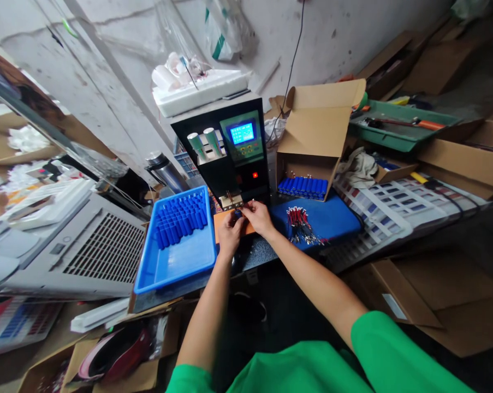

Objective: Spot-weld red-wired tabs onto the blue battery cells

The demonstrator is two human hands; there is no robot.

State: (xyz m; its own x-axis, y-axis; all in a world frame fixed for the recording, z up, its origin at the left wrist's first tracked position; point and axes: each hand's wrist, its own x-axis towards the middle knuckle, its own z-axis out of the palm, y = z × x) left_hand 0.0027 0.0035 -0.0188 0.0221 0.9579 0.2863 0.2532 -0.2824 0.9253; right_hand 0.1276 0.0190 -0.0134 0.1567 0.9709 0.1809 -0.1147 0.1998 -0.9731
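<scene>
At the front of a black spot-welding machine [248,188] with a lit screen, my two hands meet over an orange block [249,228]. My left hand [230,233] is closed around a dark blue cylindrical battery cell [238,213], mostly covered by the fingers. Close beside it, my right hand [258,217] pinches at the cell's end, just below the machine's welding head [231,202]. Whatever the right fingertips grip is too small and hidden to name. Red and black wire leads [298,224] lie bundled on a blue mat [336,218] to the right.
A blue tray [174,273] with many blue cells stands left of the machine. An open cardboard box [312,147] holds more cells [303,187] at right. Behind the tray is a steel flask [166,172]. A green tray [397,123] of tools sits farther right.
</scene>
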